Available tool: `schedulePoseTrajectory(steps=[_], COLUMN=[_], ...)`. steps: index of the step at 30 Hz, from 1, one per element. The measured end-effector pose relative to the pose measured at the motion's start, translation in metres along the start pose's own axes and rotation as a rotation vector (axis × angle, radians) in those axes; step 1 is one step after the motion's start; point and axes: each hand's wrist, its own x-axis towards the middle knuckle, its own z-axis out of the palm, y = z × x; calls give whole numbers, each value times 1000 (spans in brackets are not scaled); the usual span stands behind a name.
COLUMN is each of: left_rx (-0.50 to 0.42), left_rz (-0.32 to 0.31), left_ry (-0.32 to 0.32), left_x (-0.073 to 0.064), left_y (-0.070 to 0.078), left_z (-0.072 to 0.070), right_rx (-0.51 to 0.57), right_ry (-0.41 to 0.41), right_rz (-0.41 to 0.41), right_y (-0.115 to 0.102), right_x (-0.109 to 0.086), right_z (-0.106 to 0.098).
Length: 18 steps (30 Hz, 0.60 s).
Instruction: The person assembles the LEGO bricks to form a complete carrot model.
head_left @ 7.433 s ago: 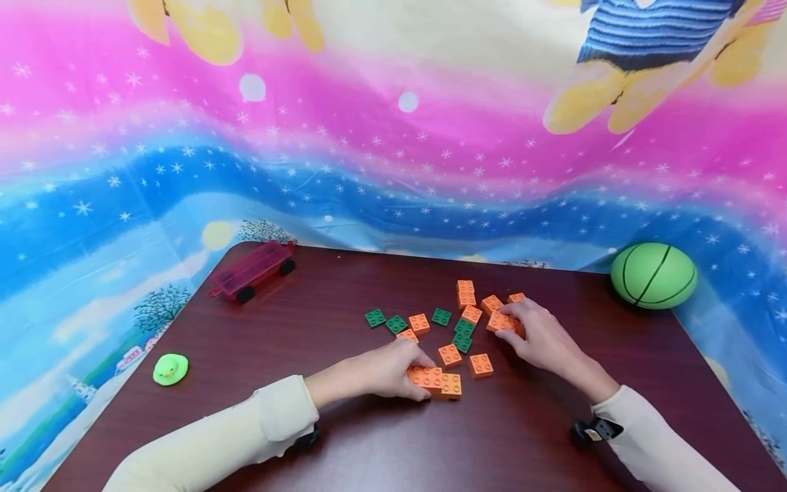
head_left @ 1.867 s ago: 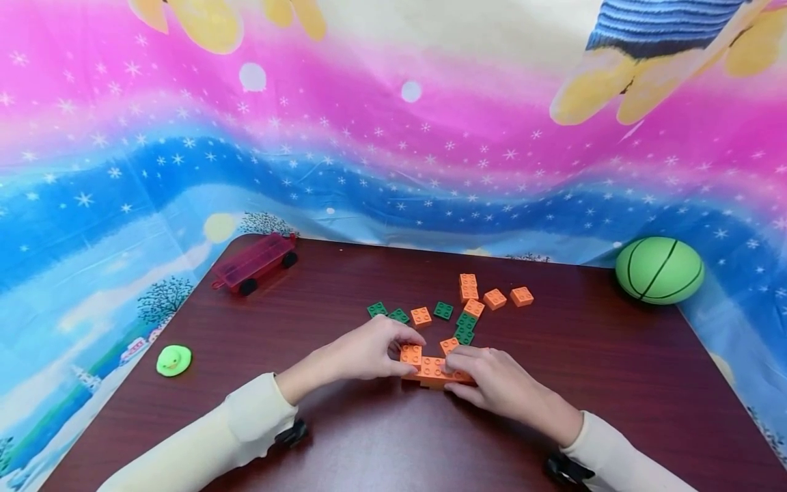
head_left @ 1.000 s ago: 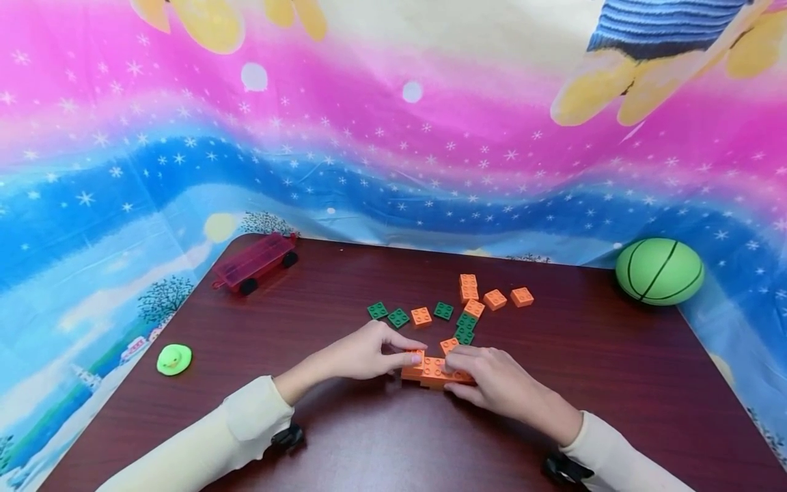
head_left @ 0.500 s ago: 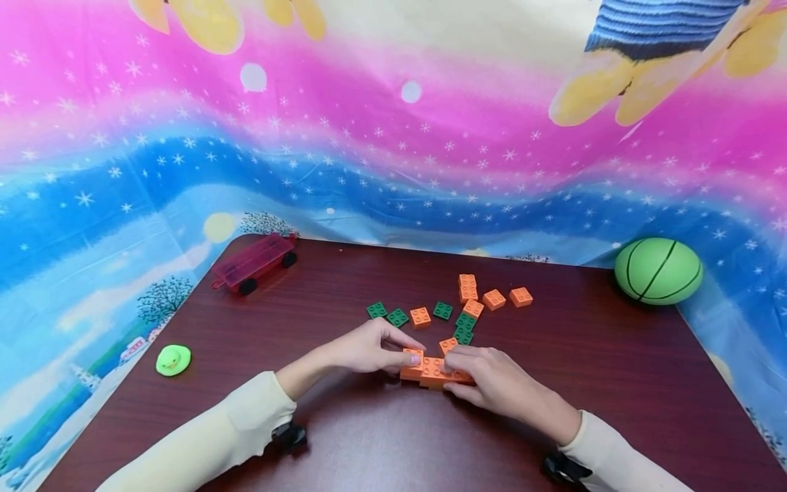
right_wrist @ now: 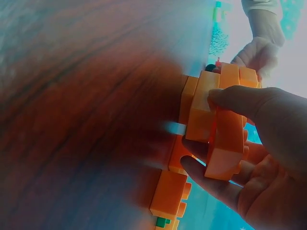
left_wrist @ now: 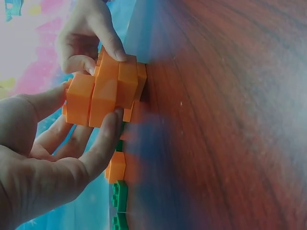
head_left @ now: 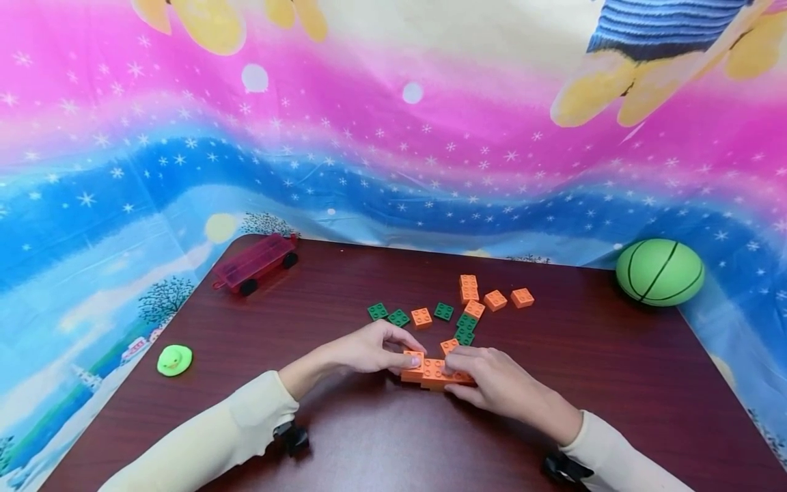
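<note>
Joined orange toy bricks [head_left: 434,372] form a stepped block close over the table, gripped at both ends. At the block's left end my left hand [head_left: 367,347] holds a raised orange brick [head_left: 410,376], with its thumb on top of the studs. My right hand [head_left: 496,377] grips the other end, fingers over the top and thumb along the near side, hiding part of it. In the left wrist view, stacked layers of the orange block [left_wrist: 104,93] show between both hands. The right wrist view has the right thumb pressed against the block's side [right_wrist: 225,139].
Beyond the hands lie loose orange bricks [head_left: 495,300] and green bricks [head_left: 443,311]. An orange brick [head_left: 449,346] sits just behind the block. A red toy wagon [head_left: 258,262] stands back left, a green duck [head_left: 175,360] left, and a green ball [head_left: 660,272] back right.
The right hand has come from the loose bricks at right to the block's right end. A raised brick now tops the left end, where the left thumb has moved from the front onto its top.
</note>
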Motion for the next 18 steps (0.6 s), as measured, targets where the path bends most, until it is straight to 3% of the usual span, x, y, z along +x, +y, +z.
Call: schedulePoseTrajectory(steps=[5, 10, 18], left_rx=[-62, -45, 157], left_rz=[-44, -41, 56], left_ry=[-10, -40, -94], left_x=[6, 9, 5], left_y=[-3, -2, -1], left_z=[0, 0, -2], right_rx=[-9, -22, -14], right_ry=[-1, 11, 9], right_rz=[7, 4, -5], right_y=[1, 1, -1], right_x=[-2, -2, -2], right_z=[-2, -2, 0])
